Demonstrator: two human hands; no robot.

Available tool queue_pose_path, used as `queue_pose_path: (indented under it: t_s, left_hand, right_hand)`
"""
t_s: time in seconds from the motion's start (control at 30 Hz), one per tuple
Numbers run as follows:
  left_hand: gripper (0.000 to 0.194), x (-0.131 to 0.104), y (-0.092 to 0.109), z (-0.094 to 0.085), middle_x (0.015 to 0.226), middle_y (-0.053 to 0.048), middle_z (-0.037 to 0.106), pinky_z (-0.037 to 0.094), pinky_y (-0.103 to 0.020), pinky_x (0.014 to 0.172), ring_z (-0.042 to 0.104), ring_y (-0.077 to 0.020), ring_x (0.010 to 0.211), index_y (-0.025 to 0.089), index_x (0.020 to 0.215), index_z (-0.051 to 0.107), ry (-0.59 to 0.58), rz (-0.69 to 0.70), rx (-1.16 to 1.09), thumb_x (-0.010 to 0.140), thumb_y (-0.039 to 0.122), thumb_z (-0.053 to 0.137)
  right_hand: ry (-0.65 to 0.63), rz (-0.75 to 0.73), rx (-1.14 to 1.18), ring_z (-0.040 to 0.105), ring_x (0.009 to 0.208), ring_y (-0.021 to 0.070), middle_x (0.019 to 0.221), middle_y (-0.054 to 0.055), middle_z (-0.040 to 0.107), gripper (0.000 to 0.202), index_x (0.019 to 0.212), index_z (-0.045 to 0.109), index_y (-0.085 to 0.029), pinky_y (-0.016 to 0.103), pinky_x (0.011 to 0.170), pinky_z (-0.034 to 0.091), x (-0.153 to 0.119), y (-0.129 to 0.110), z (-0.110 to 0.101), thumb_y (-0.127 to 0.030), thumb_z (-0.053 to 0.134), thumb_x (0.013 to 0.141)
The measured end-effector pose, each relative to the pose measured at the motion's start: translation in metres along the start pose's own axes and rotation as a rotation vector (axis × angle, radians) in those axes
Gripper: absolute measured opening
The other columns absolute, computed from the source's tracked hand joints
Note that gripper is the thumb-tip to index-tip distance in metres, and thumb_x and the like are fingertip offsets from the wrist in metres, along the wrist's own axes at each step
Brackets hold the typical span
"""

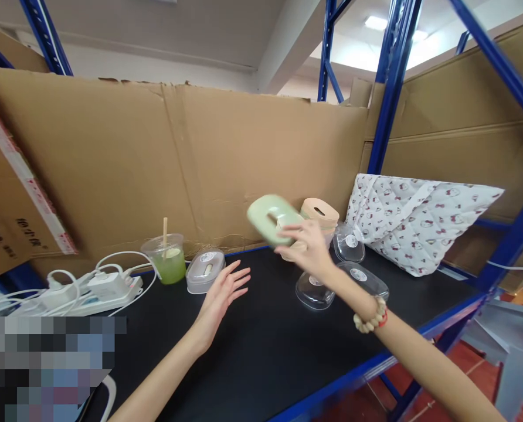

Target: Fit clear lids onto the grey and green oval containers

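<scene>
My right hand [308, 246] grips a light green oval lid [261, 214] with a slot in it, tilted and slightly blurred above the black table. Fingers apart, my left hand [226, 290] holds nothing over the table, just right of a clear-covered white box [205, 271]. Behind my right hand stands a stack of peach and pale pieces [321, 212], its top one slotted. Clear plastic covers lie around my right forearm: one below the hand [315, 291], one behind the forearm [367, 280] and one near the bag [349, 243].
A cup of green drink [172, 265] with a straw stands at the back left, beside a white power strip [107, 293] with cables. A patterned quilted bag [415, 220] sits at the right. Cardboard [261, 140] walls the black table [252, 351]; blue posts rise behind.
</scene>
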State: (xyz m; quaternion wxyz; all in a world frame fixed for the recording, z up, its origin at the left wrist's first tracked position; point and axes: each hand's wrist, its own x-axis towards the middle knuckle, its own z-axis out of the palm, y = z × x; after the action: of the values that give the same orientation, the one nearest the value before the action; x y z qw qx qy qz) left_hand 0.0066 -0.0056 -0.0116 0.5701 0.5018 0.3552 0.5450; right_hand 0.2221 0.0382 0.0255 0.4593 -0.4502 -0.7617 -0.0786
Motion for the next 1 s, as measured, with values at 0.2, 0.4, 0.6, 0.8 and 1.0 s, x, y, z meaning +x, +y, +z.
queue_pose_path:
  t_s: [0.2,0.4,0.6,0.8,1.0]
  left_hand:
    - [0.029,0.001,0.015,0.002,0.081,-0.003,0.067,0.050,-0.018,0.055,0.062,-0.0097,0.065,0.012,0.105,0.058,0.515,-0.251,-0.245,0.077,0.004,0.056]
    - [0.028,0.003,0.017,-0.004,0.067,-0.005,0.066,0.050,-0.020,0.051,0.062,-0.0129,0.056,0.012,0.110,0.059,0.467,-0.416,-0.321,0.088,0.025,0.049]
    - [0.036,0.001,0.015,-0.005,0.085,-0.007,0.069,0.050,-0.024,0.054,0.064,-0.0152,0.062,0.014,0.116,0.058,0.359,-0.406,-0.328,0.091,0.034,0.042]
    - [0.048,0.003,0.017,-0.002,0.100,-0.014,0.066,0.052,-0.031,0.076,0.065,-0.0215,0.085,0.011,0.126,0.052,0.285,-0.287,-0.402,0.094,0.040,0.031]
    - [0.028,0.007,0.018,-0.004,0.087,-0.003,0.068,0.051,-0.023,0.066,0.061,-0.0107,0.061,0.014,0.110,0.061,0.489,-0.243,-0.461,0.090,0.027,0.047]
  right_hand:
    - [-0.451,-0.211,0.141,0.041,0.116,0.0057,0.127,0.000,0.043,0.047,0.121,0.054,-0.027,0.023,0.104,0.038,-0.010,-0.041,0.034,-0.051,0.043,0.083]
    - [-0.282,0.345,-0.371,0.034,0.125,0.0217,0.132,0.009,0.038,0.048,0.130,0.048,-0.020,0.047,0.110,0.021,0.016,0.010,0.031,-0.019,0.042,0.083]
    - [-0.288,0.335,-0.356,0.047,0.102,0.0121,0.111,0.004,0.054,0.041,0.116,0.060,-0.026,0.028,0.090,0.036,0.017,0.034,0.021,-0.015,0.038,0.083]
    - [0.040,-0.112,-0.179,0.048,0.089,0.0023,0.095,-0.004,0.060,0.029,0.098,0.067,-0.029,0.018,0.076,0.033,-0.005,0.011,0.037,-0.023,0.043,0.086]
    - [-0.282,-0.349,0.458,0.052,0.090,-0.0032,0.092,0.000,0.059,0.024,0.080,0.068,-0.018,0.008,0.081,0.043,-0.035,-0.035,0.061,-0.038,0.055,0.079]
